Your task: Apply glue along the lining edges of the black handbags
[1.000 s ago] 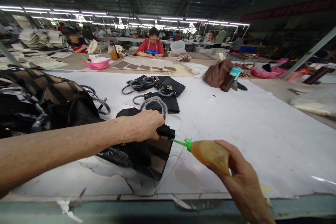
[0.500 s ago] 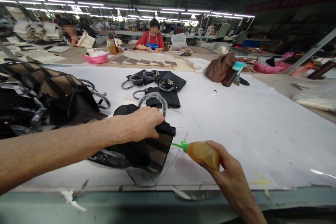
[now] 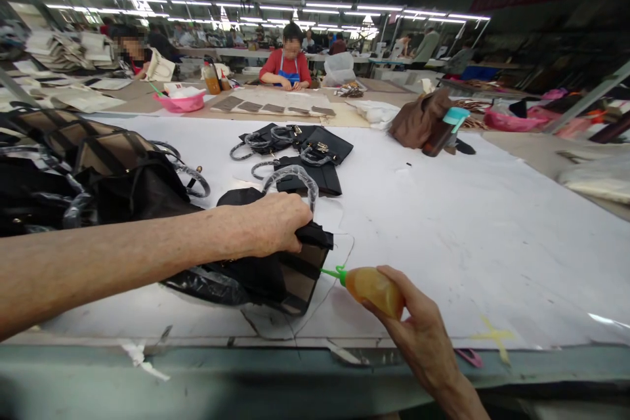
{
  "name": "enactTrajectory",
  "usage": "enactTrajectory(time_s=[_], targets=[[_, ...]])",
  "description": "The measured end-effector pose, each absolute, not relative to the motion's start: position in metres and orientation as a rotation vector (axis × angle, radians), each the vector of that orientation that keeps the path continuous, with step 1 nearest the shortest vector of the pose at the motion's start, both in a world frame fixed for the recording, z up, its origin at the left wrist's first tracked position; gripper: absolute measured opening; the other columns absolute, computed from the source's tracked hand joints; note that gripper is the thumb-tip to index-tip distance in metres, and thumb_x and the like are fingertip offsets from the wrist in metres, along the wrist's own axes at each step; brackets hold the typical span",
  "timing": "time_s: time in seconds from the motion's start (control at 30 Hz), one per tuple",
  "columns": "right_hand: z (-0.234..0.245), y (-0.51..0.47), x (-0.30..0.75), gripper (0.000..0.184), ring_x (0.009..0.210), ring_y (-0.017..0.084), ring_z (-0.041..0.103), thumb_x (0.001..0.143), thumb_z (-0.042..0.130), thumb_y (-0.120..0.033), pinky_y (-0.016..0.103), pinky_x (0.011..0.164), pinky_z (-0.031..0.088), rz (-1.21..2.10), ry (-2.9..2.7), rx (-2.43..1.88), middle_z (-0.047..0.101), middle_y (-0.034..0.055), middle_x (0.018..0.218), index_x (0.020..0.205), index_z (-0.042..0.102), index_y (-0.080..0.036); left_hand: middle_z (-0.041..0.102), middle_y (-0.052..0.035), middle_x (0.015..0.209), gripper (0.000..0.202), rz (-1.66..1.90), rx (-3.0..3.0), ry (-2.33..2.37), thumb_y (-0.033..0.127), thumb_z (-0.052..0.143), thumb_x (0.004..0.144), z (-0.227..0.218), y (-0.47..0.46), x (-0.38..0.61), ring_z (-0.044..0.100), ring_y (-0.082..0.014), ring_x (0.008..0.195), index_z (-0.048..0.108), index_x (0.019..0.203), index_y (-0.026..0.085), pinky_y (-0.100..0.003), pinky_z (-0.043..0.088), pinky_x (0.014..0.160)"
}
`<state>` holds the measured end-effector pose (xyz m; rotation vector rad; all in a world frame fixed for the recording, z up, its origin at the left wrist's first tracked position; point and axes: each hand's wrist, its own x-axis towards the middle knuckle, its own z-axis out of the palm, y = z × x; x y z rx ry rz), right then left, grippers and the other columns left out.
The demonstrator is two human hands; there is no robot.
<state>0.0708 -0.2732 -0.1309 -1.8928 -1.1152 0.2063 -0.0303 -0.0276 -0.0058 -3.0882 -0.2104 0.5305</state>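
A black and brown handbag (image 3: 300, 275) lies on the white-covered table before me, its looped handle (image 3: 295, 174) wrapped in clear plastic. My left hand (image 3: 275, 223) is closed on the bag's black upper edge; its fingertips are partly hidden. In my right hand (image 3: 418, 321) is a squeeze bottle (image 3: 375, 290) of amber liquid, gripped round its body and tipped on its side. The bottle's thin green nozzle (image 3: 331, 272) points left, its tip at the bag's right edge. Whether it touches the bag I cannot tell.
More handbags (image 3: 113, 170) crowd the left side. Several small black bags (image 3: 315, 157) lie beyond my left hand. A brown bag (image 3: 418, 119) and a teal-lidded bottle (image 3: 445, 132) stand back right. A person (image 3: 290, 65) in red works opposite, near a pink basket (image 3: 180, 102).
The bottle and my right hand have shifted slightly left, bringing the nozzle closer over the bag's edge. My left hand keeps its hold. The whole view has moved a little.
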Motion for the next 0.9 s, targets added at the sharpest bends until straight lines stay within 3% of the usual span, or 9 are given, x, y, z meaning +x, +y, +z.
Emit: enactTrajectory(time_s=[0.3, 0.9], targets=[[-0.133, -0.277, 0.070, 0.045, 0.074, 0.024, 0.055, 0.077, 0.064, -0.052, 0.031, 0.067, 0.045, 0.418, -0.856, -2.017, 0.061, 0.0024, 0.088, 0.108, 0.053, -0.021, 0.065, -0.0070, 0.085, 0.016, 0.473, -3.091, -0.244, 0.029, 0.064, 0.070, -0.002, -0.039, -0.047, 0.062, -0.0247, 0.083, 0.062, 0.081, 0.017, -0.030, 0.047, 0.067], [-0.134, -0.280, 0.064, 0.039, 0.076, 0.022, 0.055, 0.079, 0.064, -0.047, 0.028, 0.063, 0.043, 0.744, -0.755, -1.873, 0.060, -0.0002, 0.085, 0.106, 0.050, -0.022, 0.062, -0.0075, 0.091, 0.014, 0.490, -3.116, -0.219, 0.024, 0.059, 0.077, -0.008, -0.056, -0.079, 0.060, -0.0233, 0.082, 0.056, 0.087, 0.015, -0.032, 0.046, 0.068]])
